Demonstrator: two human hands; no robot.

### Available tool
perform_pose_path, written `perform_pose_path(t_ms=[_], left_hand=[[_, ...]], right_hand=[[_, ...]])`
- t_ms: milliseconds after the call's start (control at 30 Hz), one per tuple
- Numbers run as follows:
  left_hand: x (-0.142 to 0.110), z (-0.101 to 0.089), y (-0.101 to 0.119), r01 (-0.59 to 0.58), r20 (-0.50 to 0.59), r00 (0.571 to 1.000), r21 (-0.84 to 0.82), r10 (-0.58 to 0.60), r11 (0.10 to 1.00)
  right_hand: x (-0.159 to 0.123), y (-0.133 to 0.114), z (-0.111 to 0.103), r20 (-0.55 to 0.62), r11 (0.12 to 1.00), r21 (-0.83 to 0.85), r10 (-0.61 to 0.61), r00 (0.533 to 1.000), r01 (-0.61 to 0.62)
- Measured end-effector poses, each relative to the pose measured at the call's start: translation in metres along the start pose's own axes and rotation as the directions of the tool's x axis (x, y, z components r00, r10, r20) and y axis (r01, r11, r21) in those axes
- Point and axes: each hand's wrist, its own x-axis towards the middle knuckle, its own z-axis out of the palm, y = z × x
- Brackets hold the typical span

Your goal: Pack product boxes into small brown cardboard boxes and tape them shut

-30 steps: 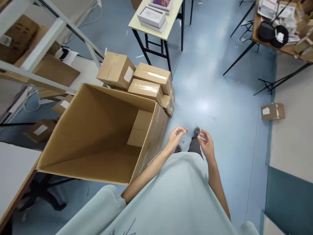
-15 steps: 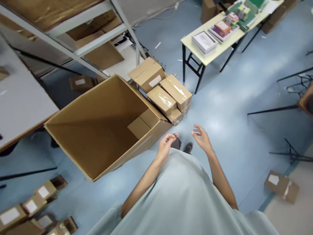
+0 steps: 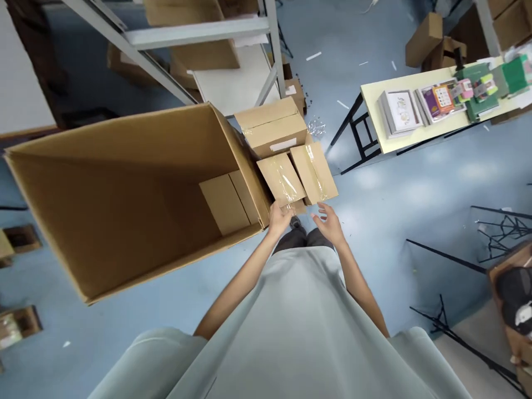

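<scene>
My left hand (image 3: 279, 218) is at the near end of a taped cardboard box (image 3: 281, 176), between it and the corner of a large open carton (image 3: 137, 221). Its fingers look loosely bent and apart, and they hold nothing that I can see; whether they touch the box cannot be made out. Just below the near edge of a second taped box (image 3: 315, 173), my right hand (image 3: 328, 224) is open, thumb and fingers spread. Behind these two lies a wider box (image 3: 272, 127) with a white label. Part of another box (image 3: 297, 207) shows underneath, by my left fingertips.
Inside the large carton, a smaller box (image 3: 226, 202) sits in the right corner. A metal rack (image 3: 199, 34) stands behind. To the right is a pale folding table (image 3: 374, 100) with books and small packages. Black metal legs (image 3: 446, 255) stand at far right.
My view has turned, and I am closer to the stacked boxes. Both hands have moved forward to the near ends of the two taped boxes. The boxes appear to stay in place.
</scene>
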Motion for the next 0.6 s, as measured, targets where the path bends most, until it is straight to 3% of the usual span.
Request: perform_pose_path(t_ms=[167, 333, 400, 467, 600], left_hand=[[0.066, 0.036, 0.012, 0.221, -0.122, 0.973, 0.246, -0.196, 0.944], [0.101, 0.082, 0.017, 0.354, -0.228, 0.929, 0.315, -0.292, 0.881], [0.112, 0.097, 0.017, 0.433, -0.288, 0.89, 0.296, -0.353, 0.851], [0.124, 0.107, 0.016, 0.506, -0.346, 0.846, 0.282, -0.405, 0.815], [0.144, 0.108, 0.006, 0.587, -0.459, 0.77, 0.241, -0.442, 0.772]], right_hand=[[0.097, -0.011, 0.001, 0.216, 0.938, -0.336, -0.012, 0.976, 0.085], [0.213, -0.038, 0.019, 0.355, 0.789, -0.515, -0.16, 0.921, 0.335], [0.265, -0.059, 0.033, 0.429, 0.718, -0.493, -0.292, 0.855, 0.492], [0.317, -0.084, 0.052, 0.538, 0.625, -0.439, -0.392, 0.746, 0.646], [0.408, -0.124, 0.1, 0.758, 0.428, -0.372, -0.372, 0.535, 0.824]])
